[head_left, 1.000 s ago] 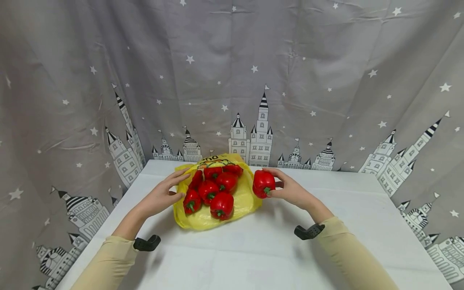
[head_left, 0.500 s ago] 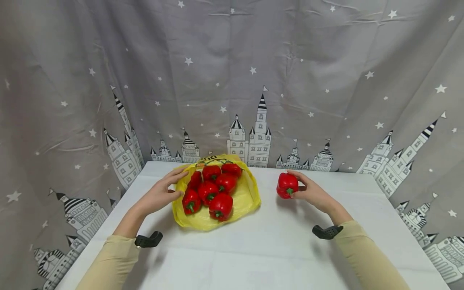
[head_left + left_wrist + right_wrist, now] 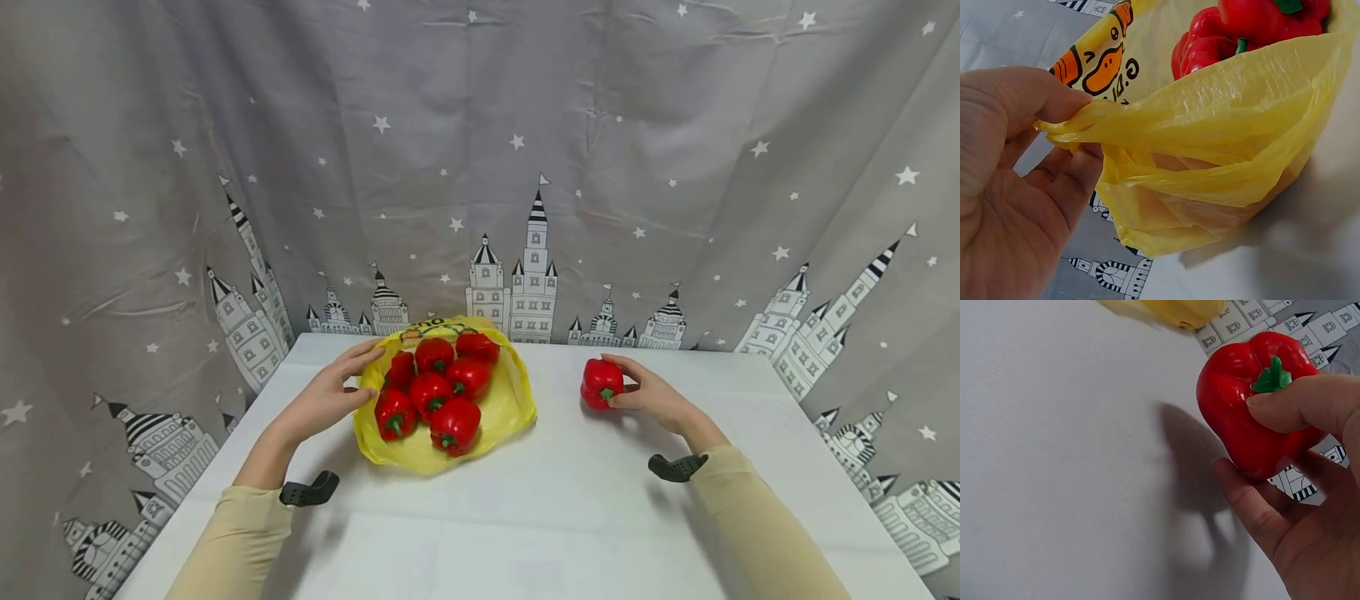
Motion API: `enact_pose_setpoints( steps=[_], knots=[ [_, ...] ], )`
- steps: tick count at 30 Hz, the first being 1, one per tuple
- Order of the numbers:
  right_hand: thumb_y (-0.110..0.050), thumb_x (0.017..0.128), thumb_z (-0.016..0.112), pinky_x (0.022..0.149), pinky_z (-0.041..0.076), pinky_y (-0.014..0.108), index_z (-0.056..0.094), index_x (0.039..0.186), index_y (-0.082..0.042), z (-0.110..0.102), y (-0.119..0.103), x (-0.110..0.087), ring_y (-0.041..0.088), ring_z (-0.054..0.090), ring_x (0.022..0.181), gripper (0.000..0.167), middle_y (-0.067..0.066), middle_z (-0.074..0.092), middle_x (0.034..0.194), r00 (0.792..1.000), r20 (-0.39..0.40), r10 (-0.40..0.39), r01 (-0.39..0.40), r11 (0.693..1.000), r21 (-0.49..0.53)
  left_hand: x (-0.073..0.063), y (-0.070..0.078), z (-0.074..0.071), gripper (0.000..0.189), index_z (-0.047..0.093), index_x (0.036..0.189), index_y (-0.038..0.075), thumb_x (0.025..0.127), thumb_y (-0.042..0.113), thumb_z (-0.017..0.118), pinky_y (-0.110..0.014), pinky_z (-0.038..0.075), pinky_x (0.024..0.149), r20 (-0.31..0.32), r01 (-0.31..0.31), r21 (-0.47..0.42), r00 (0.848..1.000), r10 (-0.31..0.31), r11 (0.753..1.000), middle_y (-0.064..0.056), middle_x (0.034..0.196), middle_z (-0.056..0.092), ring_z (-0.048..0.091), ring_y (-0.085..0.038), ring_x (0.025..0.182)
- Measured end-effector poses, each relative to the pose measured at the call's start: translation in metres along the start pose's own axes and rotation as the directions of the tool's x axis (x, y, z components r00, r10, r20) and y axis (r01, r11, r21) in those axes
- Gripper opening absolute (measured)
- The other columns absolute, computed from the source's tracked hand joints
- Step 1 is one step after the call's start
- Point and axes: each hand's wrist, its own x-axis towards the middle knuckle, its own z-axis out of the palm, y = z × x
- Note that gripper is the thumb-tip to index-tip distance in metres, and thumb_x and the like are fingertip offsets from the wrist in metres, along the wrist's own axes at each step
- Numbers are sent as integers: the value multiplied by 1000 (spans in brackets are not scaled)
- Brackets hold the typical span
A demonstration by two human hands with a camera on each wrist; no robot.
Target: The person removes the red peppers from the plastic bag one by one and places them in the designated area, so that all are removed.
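Note:
A yellow plastic bag [image 3: 420,462] lies with its mouth spread toward me, and several red bell peppers [image 3: 456,425] sit inside it. My left hand [image 3: 326,400] is at the bag's left side; in the left wrist view its thumb and fingers pinch the gathered rim. To the right of the bag, my right hand [image 3: 660,400] grips a single red bell pepper [image 3: 1254,406] with a green stem. The thumb presses on the pepper beside the stem, and the fingers curl beneath it. Its shadow falls on the table; I cannot tell if the pepper touches the cloth.
A white cloth covers the table [image 3: 480,533]. Behind and at both sides hangs a grey curtain [image 3: 420,167] printed with castles and stars. A dark device [image 3: 310,489] is on the left wrist and another dark device [image 3: 677,468] on the right.
My right hand has carried the pepper from the bag's right edge farther right, slowing in the last half second. The left hand stays at the bag's rim.

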Motion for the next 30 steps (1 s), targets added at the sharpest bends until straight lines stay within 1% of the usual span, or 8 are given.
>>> enact_pose_setpoints(
  steps=[5, 8, 10, 15, 17, 22, 25, 30],
  knots=[
    [-6, 89, 73, 102, 50, 49, 37, 159, -24, -2, 1, 8, 43, 41, 138, 81, 18, 39, 155, 1000, 9, 27, -27, 999, -21, 0, 0, -1, 64, 41, 158, 11, 98, 10, 65, -61, 42, 107, 2, 6, 3, 1000, -6, 1000, 0, 169, 21, 37, -37, 141],
    [-6, 89, 73, 104, 47, 52, 36, 160, -22, -4, 3, 11, 44, 37, 141, 81, 19, 39, 155, 999, 30, 33, -32, 999, -32, 0, -1, -1, 64, 40, 158, 10, 99, 10, 64, -62, 42, 107, -1, 5, 1, 1000, -5, 1000, 0, 169, 21, 36, -38, 142],
    [-5, 89, 72, 104, 47, 51, 35, 160, -20, -4, 3, 12, 44, 35, 142, 82, 20, 38, 156, 999, 44, 32, -30, 999, -31, -3, 7, -1, 63, 40, 157, 7, 99, 7, 63, -63, 41, 107, -1, 10, -3, 1000, -10, 1000, -2, 169, 21, 35, -40, 143],
    [-2, 88, 71, 102, 48, 46, 34, 161, -19, -5, 5, 13, 44, 35, 142, 83, 22, 37, 157, 997, 69, 28, -27, 1000, -15, -1, 3, 0, 63, 40, 158, 7, 99, 7, 63, -63, 41, 107, -2, 15, -9, 1000, -15, 1000, -3, 169, 21, 35, -41, 142],
    [-2, 88, 70, 102, 48, 46, 34, 161, -19, -5, 4, 14, 44, 35, 142, 83, 22, 36, 157, 997, 78, 29, -28, 1000, -8, 2, -5, 0, 64, 40, 158, 9, 99, 8, 64, -62, 42, 107, -2, 13, -4, 1000, -13, 1000, -1, 169, 20, 36, -40, 142],
    [-2, 88, 70, 103, 47, 48, 33, 162, -19, -7, 2, 14, 45, 33, 142, 84, 23, 35, 157, 995, 88, 36, -36, 999, -11, 2, -3, 1, 63, 38, 158, 5, 99, 4, 61, -63, 40, 108, -1, 21, 8, 1000, -21, 1000, -4, 169, 19, 34, -41, 143],
    [-2, 89, 70, 103, 47, 49, 32, 162, -20, -7, 1, 14, 46, 32, 143, 84, 23, 35, 157, 995, 85, 45, -44, 999, -21, 2, -4, 1, 63, 38, 158, 4, 99, 3, 60, -64, 39, 108, -1, 19, 1, 1000, -19, 1000, -4, 169, 19, 33, -42, 144],
    [-2, 89, 70, 107, 43, 54, 29, 163, -17, -8, 1, 14, 46, 31, 144, 85, 24, 34, 158, 995, 87, 54, -52, 999, -14, 1, -4, 0, 64, 40, 158, 8, 98, 7, 63, -63, 40, 108, 5, 8, -10, 1000, -8, 1000, 0, 169, 20, 34, -39, 144]
  ],
)
